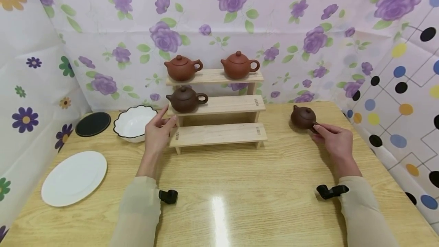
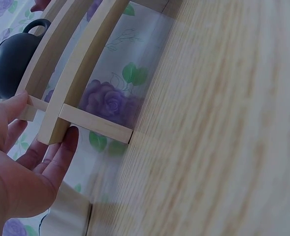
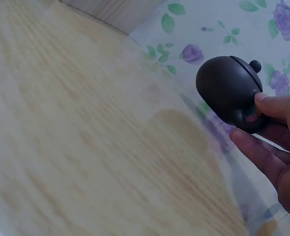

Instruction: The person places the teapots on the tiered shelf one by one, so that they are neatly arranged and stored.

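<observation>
My right hand (image 1: 332,140) pinches the handle of a dark brown teapot (image 1: 303,117) at the right, its spout turned away. In the right wrist view this teapot (image 3: 228,88) hangs tilted above the tabletop, lid on. At the left end of a three-tier wooden shelf (image 1: 219,134), my left hand (image 1: 157,130) holds the frame; thumb and fingers lie about the board ends in the left wrist view. A second dark teapot (image 1: 185,100) stands at the left of the middle tier. Two reddish-brown teapots, one left (image 1: 180,68) and one right (image 1: 238,66), stand on the top tier.
Left of the shelf stand a white scalloped bowl (image 1: 132,137) with a dark rim and a black round disc (image 1: 93,124). A white plate (image 1: 73,178) lies nearer on the wooden table (image 1: 260,201). Patterned cloth (image 1: 192,7) hangs behind and at both sides.
</observation>
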`<state>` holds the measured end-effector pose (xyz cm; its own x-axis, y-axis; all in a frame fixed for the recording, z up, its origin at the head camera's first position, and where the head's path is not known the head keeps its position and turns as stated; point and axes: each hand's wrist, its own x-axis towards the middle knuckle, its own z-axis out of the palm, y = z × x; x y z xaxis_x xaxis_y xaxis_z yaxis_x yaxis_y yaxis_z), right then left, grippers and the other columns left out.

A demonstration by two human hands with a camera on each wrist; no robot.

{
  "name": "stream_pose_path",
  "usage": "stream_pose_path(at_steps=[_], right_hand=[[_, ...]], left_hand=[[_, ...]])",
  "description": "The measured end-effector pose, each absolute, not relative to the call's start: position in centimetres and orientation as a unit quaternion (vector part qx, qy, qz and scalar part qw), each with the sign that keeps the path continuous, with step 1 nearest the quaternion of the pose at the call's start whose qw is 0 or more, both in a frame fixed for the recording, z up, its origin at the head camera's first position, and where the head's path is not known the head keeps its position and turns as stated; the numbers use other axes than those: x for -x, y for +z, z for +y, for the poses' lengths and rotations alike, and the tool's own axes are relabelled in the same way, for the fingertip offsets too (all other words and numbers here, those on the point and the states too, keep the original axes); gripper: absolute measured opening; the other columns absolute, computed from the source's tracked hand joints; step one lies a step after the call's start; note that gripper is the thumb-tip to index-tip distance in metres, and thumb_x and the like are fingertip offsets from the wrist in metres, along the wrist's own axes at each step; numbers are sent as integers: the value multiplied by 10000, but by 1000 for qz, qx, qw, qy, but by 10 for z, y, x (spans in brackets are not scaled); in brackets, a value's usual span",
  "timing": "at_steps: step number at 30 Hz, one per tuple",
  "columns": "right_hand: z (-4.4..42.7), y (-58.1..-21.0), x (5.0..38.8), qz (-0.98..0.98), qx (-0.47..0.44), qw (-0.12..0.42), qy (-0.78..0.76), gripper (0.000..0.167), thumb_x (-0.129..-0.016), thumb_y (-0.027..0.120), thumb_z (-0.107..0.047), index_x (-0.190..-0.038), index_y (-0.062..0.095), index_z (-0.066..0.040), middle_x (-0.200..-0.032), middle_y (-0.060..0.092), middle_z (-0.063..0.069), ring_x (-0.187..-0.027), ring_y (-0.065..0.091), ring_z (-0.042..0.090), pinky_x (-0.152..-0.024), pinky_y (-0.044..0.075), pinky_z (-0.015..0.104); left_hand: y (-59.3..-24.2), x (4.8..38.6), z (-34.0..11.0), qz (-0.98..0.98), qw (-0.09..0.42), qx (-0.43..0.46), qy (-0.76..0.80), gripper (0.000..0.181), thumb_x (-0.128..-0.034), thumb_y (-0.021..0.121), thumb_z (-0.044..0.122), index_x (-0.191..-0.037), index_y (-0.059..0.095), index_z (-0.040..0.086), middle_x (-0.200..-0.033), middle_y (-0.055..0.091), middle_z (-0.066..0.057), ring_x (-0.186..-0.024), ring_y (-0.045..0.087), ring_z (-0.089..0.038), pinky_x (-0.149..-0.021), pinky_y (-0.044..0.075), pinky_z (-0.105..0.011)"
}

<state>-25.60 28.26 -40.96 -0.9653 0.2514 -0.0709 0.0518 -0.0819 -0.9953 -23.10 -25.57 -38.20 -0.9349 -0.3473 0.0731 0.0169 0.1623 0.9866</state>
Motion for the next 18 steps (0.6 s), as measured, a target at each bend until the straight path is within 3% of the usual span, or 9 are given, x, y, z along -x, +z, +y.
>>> stream_pose_path(at_steps=[7,18], right_hand=[[282,-400,254,-660,78,70,744,272,-947,785,-54,-1192,771,61,-915,814,-6,-787,809,186,-764,625,326],[280,-384,262,-707,35,62,704,338,-975,769,-137,-1252,744,57,-932,806,-59,-799,805,139,-761,622,278]], left_hand=[[-384,231,-256,-750,143,-105,-637,539,-1008,740,359,-1524,588,331,-939,659,103,-741,561,-43,-599,443,-172],[-384,231,-256,-747,136,-108,-641,536,-1012,735,353,-1525,583,340,-957,659,98,-750,559,-42,-602,441,-172]])
